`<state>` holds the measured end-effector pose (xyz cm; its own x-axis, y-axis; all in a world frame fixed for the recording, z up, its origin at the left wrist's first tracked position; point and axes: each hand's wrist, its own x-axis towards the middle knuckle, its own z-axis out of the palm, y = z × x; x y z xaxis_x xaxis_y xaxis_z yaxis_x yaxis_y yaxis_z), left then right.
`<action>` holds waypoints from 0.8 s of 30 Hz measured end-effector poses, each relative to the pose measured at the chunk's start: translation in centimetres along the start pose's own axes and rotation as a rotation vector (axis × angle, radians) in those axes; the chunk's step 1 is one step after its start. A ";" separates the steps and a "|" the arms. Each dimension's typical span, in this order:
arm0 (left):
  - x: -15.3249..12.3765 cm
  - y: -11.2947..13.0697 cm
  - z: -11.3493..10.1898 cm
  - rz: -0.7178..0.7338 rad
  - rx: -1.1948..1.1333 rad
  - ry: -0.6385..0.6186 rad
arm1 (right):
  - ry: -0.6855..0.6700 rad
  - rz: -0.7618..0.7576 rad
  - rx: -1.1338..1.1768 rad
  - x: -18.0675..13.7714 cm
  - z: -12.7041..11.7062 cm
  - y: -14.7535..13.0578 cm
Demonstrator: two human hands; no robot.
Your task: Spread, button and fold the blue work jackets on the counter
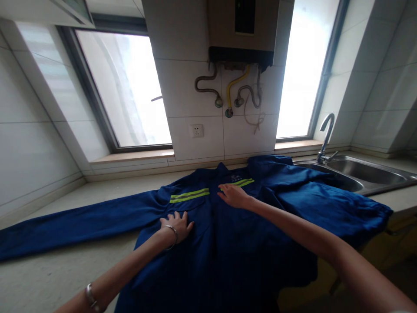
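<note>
A dark blue work jacket [241, 243] lies spread front side up over the counter, its collar toward the wall. Yellow-green reflective strips [189, 195] cross both sides of its chest, with small pale lettering above the right one. My left hand [176, 228] rests on the jacket below the left strip, fingers spread, a bracelet at the wrist. Beside the right strip, my right hand [233, 194] touches the chest near the front opening, its fingers stretched out. One sleeve [81, 221] reaches flat to the left; the other side is bunched toward the sink.
A steel double sink [384, 169] with a tap [325, 134] is at the right, partly under the jacket. The pale counter [65, 282] runs along the tiled wall. A water heater [243, 30] with pipes hangs above, between two windows, over a socket [196, 130].
</note>
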<state>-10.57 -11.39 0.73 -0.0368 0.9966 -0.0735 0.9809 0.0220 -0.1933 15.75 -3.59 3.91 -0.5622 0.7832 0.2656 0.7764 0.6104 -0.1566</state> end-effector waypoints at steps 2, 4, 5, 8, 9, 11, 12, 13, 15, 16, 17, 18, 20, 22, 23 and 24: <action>1.3 0.7 -1.7 0.071 0.024 0.052 | 0.046 0.045 -0.031 3.6 0.5 2.6; 3.6 1.7 -3.4 0.112 0.019 0.142 | 0.019 0.110 -0.058 6.3 1.5 5.2; 5.1 2.3 -4.0 0.134 0.007 0.190 | -0.013 0.145 -0.065 7.2 2.1 6.3; 10.4 3.3 -4.6 0.267 -0.005 0.294 | -0.137 0.259 -0.049 8.5 4.1 9.0; 12.3 3.4 -4.3 0.314 0.003 0.308 | -0.173 0.301 -0.031 8.6 4.7 9.6; 15.9 3.2 -3.1 0.326 -0.004 0.294 | -0.214 0.373 0.006 8.4 5.6 10.8; 17.5 2.9 -2.4 0.289 -0.034 0.260 | -0.221 0.396 0.019 8.1 6.0 11.3; 19.0 2.7 -1.7 0.238 -0.085 0.213 | -0.220 0.413 0.024 7.9 6.3 11.8; 21.4 2.5 -0.4 0.125 -0.215 0.122 | -0.210 0.436 0.024 7.4 6.7 12.5; 22.3 2.5 0.1 0.079 -0.276 0.091 | -0.205 0.441 0.024 7.3 6.7 12.8; 23.0 2.6 0.4 0.040 -0.325 0.081 | -0.198 0.445 0.021 7.2 6.8 12.9; 23.5 2.8 0.6 0.009 -0.361 0.092 | -0.195 0.448 0.013 7.3 6.7 12.9; 24.0 3.4 0.8 -0.045 -0.409 0.142 | -0.194 0.462 -0.018 8.0 6.3 12.8; 24.1 3.8 0.8 -0.076 -0.441 0.184 | -0.189 0.508 -0.032 9.5 5.4 12.6; 24.1 4.0 0.8 -0.080 -0.446 0.197 | -0.167 0.552 -0.011 10.3 4.9 12.6; 24.1 4.1 0.7 -0.076 -0.439 0.206 | -0.129 0.604 0.026 11.2 4.4 12.8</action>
<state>-7.60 12.63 -2.55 -0.1165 0.9849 0.1282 0.9665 0.0827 0.2432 18.11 13.52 0.72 -0.0569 0.9984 0.0059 0.9621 0.0564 -0.2667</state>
